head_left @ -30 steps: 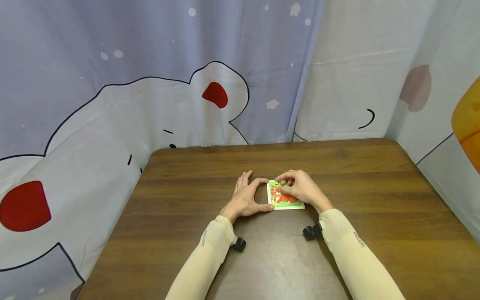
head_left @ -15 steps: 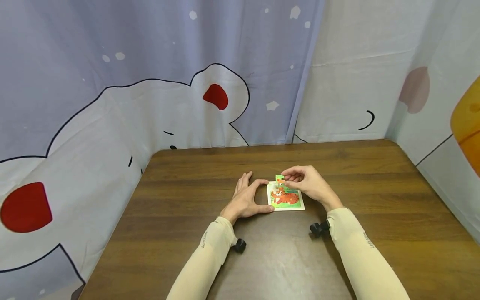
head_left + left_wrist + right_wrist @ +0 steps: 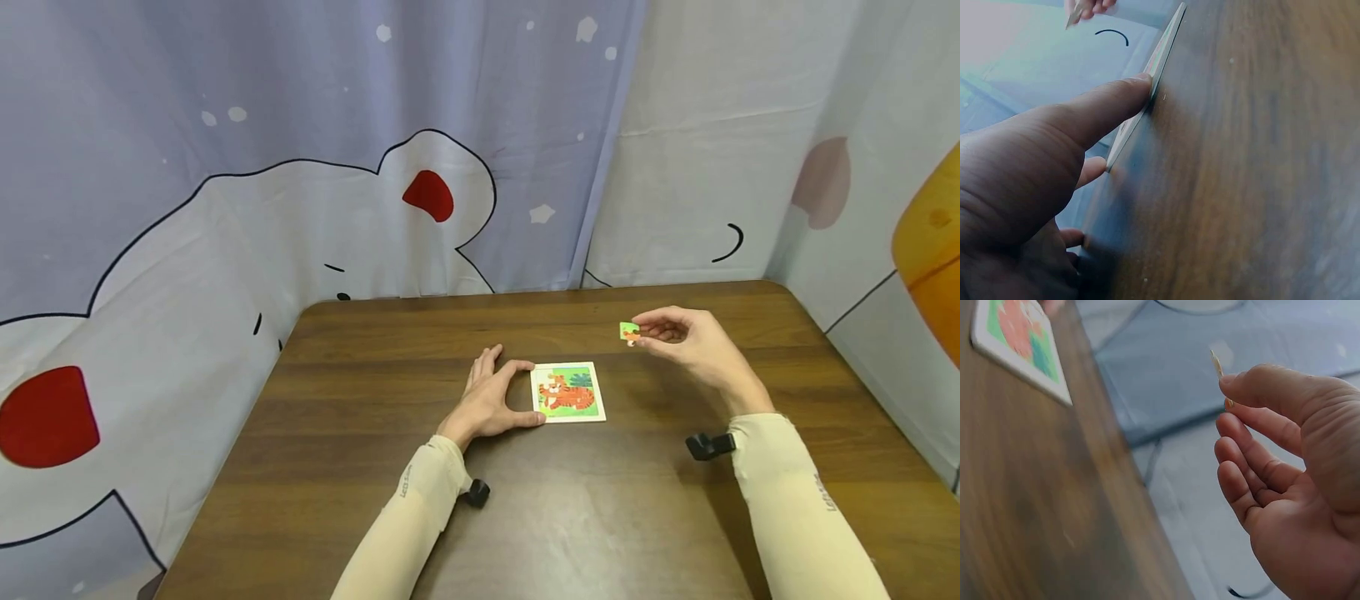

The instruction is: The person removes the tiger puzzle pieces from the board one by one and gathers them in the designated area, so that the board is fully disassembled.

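A square tiger jigsaw puzzle [image 3: 568, 395] in a white frame lies flat on the wooden table. My left hand [image 3: 491, 398] holds it steady at the left side, index finger at the far corner and thumb at the near one; the left wrist view shows the thumb [image 3: 1125, 97] on the frame's edge. Off to the right and above the table, my right hand [image 3: 693, 346] pinches a small green and orange puzzle piece [image 3: 628, 332] between thumb and fingertips. Seen edge-on in the right wrist view, the piece [image 3: 1217, 364] is thin. Pale wood shows at the puzzle's upper left, where the picture breaks off.
The brown wooden table [image 3: 360, 467] reaches back to a printed curtain [image 3: 300, 225] that hangs behind and along the sides. Small black wrist cameras [image 3: 477, 493] stick out from both cream sleeves [image 3: 802, 500].
My right hand has lifted the piece out of the puzzle's upper left and carried it right and away from the frame. The left hand stays at the puzzle's left side.
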Tool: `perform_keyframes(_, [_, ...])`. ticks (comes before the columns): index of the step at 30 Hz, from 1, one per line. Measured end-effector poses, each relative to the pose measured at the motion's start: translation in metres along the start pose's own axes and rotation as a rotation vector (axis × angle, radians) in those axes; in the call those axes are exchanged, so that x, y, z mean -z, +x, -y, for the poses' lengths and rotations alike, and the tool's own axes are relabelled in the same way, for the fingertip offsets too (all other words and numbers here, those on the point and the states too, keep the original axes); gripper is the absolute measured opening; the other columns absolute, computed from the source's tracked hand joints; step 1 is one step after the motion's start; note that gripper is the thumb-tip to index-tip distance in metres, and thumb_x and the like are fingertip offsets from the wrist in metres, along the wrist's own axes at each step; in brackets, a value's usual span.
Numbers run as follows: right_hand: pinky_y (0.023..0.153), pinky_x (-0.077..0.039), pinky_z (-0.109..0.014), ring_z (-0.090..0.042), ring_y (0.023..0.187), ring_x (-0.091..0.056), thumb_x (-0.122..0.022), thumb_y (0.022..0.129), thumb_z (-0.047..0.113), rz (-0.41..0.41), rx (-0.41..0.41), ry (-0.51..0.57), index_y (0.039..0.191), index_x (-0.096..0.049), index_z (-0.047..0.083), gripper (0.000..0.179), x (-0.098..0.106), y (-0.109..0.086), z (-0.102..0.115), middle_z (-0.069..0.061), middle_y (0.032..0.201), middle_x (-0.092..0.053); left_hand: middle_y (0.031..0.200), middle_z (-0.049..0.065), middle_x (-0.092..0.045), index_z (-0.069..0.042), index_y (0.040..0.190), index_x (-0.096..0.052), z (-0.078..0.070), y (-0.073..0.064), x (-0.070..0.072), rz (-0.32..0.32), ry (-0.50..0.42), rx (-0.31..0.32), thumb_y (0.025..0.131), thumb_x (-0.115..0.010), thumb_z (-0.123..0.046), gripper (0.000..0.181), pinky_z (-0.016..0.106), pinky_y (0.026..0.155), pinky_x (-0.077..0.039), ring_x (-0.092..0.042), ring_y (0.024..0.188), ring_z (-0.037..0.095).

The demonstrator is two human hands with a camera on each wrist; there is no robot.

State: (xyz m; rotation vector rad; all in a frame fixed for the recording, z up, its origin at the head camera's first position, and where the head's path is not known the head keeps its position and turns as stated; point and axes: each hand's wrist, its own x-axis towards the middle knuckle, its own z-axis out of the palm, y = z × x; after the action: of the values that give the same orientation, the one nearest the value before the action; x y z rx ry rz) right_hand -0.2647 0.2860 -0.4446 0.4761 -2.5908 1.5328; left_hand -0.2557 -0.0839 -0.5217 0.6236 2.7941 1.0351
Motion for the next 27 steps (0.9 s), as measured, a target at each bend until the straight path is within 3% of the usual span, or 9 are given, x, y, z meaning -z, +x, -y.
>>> perform_keyframes(6, [0.076,-0.056,-0.012,-0.003,0.090,-0.070,-0.084,0.099,0.001,-0.048,0.016,-0.112,0.131,-0.076,-0.004,0.033,0.047,-0.011,-0.012,-0.015,0.108,-0.080,0.183,0.023,-0.016,-0.031,0.154,-0.060,0.006,0.002,-0.003,-0.008,-0.015,0.001,0.081,-0.098,-0.052,0.086,0.067,0.137,-0.007,-0.004,0.172,0.047])
perform_keyframes(12, [0.075,-0.055,-0.012,-0.002,0.090,-0.071,-0.084,0.099,0.003,-0.076,-0.023,-0.142,0.133,-0.075,-0.004,0.036,0.077,-0.026,-0.024,-0.002,0.106,-0.081,0.182,0.024,-0.017,-0.032,0.154,-0.060,0.004,-0.001,-0.001,-0.019,-0.020,-0.016,0.082,-0.096,-0.056,0.084,0.068,0.136,-0.008,-0.005,0.171,0.048])
perform_keyframes(19, [0.075,-0.055,-0.013,-0.002,0.090,-0.072,-0.083,0.101,0.007,-0.070,-0.066,-0.137,0.135,-0.074,-0.004,0.037,0.092,-0.042,-0.042,0.009,0.104,-0.080,0.182,0.025,-0.018,-0.030,0.155,-0.059,-0.003,-0.003,0.004,-0.005,-0.004,-0.012,0.084,-0.096,-0.055,0.084,0.069,0.136,-0.010,-0.007,0.170,0.049])
perform_keyframes(23, [0.075,-0.056,-0.013,-0.002,0.090,-0.073,-0.082,0.101,0.006,-0.055,-0.074,-0.107,0.135,-0.073,-0.006,0.037,0.094,-0.049,-0.055,0.007,0.104,-0.080,0.183,0.025,-0.016,-0.028,0.156,-0.059,-0.006,-0.004,0.006,0.016,0.004,-0.002,0.084,-0.097,-0.051,0.085,0.066,0.137,-0.008,-0.005,0.171,0.049])
perform_keyframes(27, [0.077,-0.057,-0.015,-0.003,0.092,-0.073,-0.081,0.102,0.007,-0.023,-0.100,-0.060,0.136,-0.071,-0.008,0.038,0.094,-0.055,-0.069,0.004,0.107,-0.081,0.182,0.024,-0.017,-0.031,0.155,-0.059,0.002,-0.002,0.001,0.006,0.000,-0.010,0.084,-0.095,-0.056,0.084,0.067,0.137,-0.010,-0.006,0.171,0.048])
